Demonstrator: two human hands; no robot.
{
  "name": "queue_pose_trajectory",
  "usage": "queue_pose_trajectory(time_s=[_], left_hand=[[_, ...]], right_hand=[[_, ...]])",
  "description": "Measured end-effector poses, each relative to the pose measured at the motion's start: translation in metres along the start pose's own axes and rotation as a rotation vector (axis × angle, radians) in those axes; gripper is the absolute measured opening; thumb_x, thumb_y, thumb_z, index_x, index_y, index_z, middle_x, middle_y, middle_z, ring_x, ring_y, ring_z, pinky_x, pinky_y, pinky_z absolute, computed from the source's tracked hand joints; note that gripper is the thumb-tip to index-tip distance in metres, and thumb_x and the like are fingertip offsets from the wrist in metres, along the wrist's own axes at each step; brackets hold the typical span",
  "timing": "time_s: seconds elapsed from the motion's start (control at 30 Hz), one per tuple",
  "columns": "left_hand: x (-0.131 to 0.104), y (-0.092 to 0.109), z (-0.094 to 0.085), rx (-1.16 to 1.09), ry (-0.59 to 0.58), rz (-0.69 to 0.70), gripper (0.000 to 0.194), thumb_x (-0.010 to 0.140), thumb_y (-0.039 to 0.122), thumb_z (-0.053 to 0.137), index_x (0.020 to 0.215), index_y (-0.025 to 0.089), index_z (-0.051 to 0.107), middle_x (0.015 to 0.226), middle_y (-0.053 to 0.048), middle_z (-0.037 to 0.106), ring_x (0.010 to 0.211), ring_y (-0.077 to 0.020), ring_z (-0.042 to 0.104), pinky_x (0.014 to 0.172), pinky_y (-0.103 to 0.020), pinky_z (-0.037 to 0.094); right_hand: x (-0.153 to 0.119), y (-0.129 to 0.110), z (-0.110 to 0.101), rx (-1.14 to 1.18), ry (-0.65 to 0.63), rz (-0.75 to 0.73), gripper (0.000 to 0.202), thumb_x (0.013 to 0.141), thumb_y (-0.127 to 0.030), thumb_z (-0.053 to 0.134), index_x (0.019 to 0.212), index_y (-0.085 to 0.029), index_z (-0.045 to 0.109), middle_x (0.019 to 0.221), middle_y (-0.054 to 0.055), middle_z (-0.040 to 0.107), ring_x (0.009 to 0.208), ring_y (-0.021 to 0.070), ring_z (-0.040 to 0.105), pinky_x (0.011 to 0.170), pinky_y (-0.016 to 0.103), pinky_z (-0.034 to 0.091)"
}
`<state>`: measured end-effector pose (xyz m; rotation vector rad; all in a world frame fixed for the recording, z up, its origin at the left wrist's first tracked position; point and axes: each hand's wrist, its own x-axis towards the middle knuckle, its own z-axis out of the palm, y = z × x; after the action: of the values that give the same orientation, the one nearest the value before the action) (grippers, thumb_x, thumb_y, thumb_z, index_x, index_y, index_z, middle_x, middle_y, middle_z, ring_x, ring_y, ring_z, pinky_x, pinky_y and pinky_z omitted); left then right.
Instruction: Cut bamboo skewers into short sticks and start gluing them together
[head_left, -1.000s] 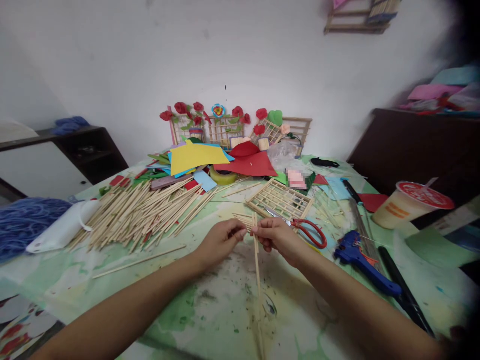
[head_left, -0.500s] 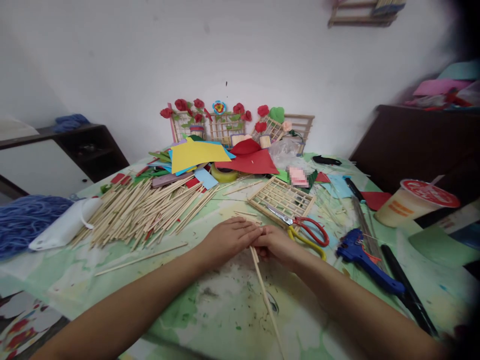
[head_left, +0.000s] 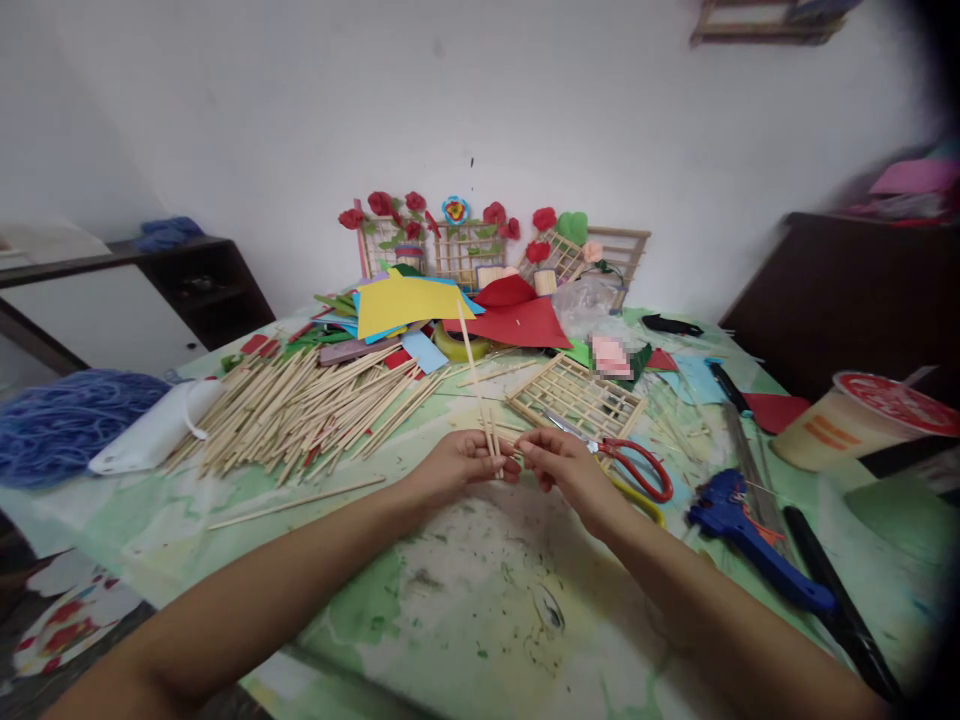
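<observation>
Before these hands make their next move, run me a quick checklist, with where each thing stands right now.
1. Left hand holding the thin pale wooden sticks: ok, one long and one shorter.
2. Upper ends of those sticks level: not ok, one reaches much higher.
3. Right hand gripping something: cannot tell, the fingertips are bunched and partly hidden.
4. Metal scissors with red and yellow handles nearby: ok, just beside the right hand.
5. Blue plastic glue gun apart from the right forearm: ok, a gap shows.
6. Glue gun cool: cannot tell.
</observation>
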<state>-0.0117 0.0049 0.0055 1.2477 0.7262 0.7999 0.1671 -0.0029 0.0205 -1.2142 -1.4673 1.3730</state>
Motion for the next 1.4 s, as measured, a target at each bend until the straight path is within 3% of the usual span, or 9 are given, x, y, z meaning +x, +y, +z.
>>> queue_pose_trajectory(time_s=[0.1, 0.27, 0.4, 0.8, 0.9, 1.07, 1.23, 1.4], left_hand=[[-0.001, -0.003, 0.002, -0.193, -0.018, -0.112, 0.026, 0.069, 0.023, 0.072, 0.092, 0.012, 0.066, 0.084, -0.008, 0.068, 0.080, -0.0162, 0.064, 0.082, -0.030, 0.046], [-0.004, -0.009, 0.004, -0.141, -0.130, -0.213, 0.018, 0.068, 0.021, 0.072, 0.081, 0.011, 0.065, 0.082, -0.009, 0.070, 0.076, -0.0158, 0.065, 0.076, -0.028, 0.048], [-0.003, -0.014, 0.003, -0.088, -0.260, -0.231, 0.020, 0.067, 0.021, 0.073, 0.083, 0.011, 0.066, 0.082, -0.008, 0.070, 0.077, -0.0167, 0.066, 0.078, -0.030, 0.048], [-0.004, -0.014, 0.004, -0.050, -0.282, -0.218, 0.027, 0.073, 0.032, 0.069, 0.087, 0.009, 0.068, 0.083, -0.010, 0.070, 0.078, -0.0159, 0.065, 0.081, -0.031, 0.048], [-0.001, -0.011, 0.002, -0.007, -0.255, -0.161, 0.025, 0.075, 0.032, 0.067, 0.085, 0.009, 0.067, 0.083, -0.009, 0.069, 0.079, -0.0147, 0.064, 0.079, -0.028, 0.047], [0.008, -0.004, -0.010, 0.025, -0.161, -0.098, 0.028, 0.062, 0.012, 0.073, 0.089, 0.012, 0.067, 0.086, -0.006, 0.070, 0.082, -0.0160, 0.064, 0.080, -0.028, 0.046], [0.011, -0.003, -0.019, 0.015, 0.043, -0.032, 0.024, 0.060, 0.007, 0.067, 0.084, 0.013, 0.066, 0.089, -0.006, 0.071, 0.088, -0.0159, 0.065, 0.086, -0.029, 0.045], [0.011, -0.005, -0.016, 0.033, 0.021, -0.062, 0.024, 0.060, 0.007, 0.065, 0.084, 0.012, 0.066, 0.087, -0.006, 0.071, 0.083, -0.0150, 0.065, 0.085, -0.030, 0.047]], right_hand=[[0.005, 0.006, -0.001, -0.122, 0.074, -0.101, 0.031, 0.068, -0.040, 0.061, 0.090, -0.017, 0.060, 0.072, 0.001, 0.058, 0.062, 0.0132, 0.049, 0.052, 0.025, 0.038], [0.007, 0.010, 0.001, -0.194, 0.008, -0.155, 0.023, 0.072, -0.037, 0.058, 0.084, -0.018, 0.063, 0.074, 0.002, 0.061, 0.068, 0.0151, 0.053, 0.064, 0.029, 0.042], [0.002, 0.005, 0.005, -0.225, -0.071, -0.144, 0.025, 0.076, -0.037, 0.056, 0.060, -0.018, 0.059, 0.057, -0.001, 0.054, 0.058, 0.0129, 0.048, 0.056, 0.025, 0.038], [0.001, 0.007, 0.008, -0.273, -0.053, -0.151, 0.025, 0.076, -0.033, 0.055, 0.057, -0.018, 0.057, 0.053, -0.002, 0.052, 0.053, 0.0115, 0.046, 0.052, 0.023, 0.035], [0.000, 0.005, 0.007, -0.304, -0.016, -0.202, 0.025, 0.078, -0.034, 0.054, 0.059, -0.018, 0.058, 0.055, -0.002, 0.053, 0.055, 0.0117, 0.048, 0.053, 0.023, 0.036], [-0.001, 0.005, 0.003, -0.472, 0.116, -0.386, 0.023, 0.080, -0.030, 0.056, 0.061, -0.018, 0.059, 0.063, -0.001, 0.058, 0.063, 0.0130, 0.051, 0.059, 0.024, 0.037], [0.002, 0.014, 0.002, -0.634, 0.076, -0.430, 0.022, 0.083, -0.026, 0.052, 0.063, -0.018, 0.055, 0.063, -0.001, 0.054, 0.061, 0.0119, 0.047, 0.056, 0.023, 0.032], [0.001, 0.017, 0.005, -0.682, 0.052, -0.411, 0.018, 0.083, -0.022, 0.050, 0.066, -0.018, 0.054, 0.064, -0.001, 0.055, 0.061, 0.0123, 0.047, 0.056, 0.023, 0.031]])
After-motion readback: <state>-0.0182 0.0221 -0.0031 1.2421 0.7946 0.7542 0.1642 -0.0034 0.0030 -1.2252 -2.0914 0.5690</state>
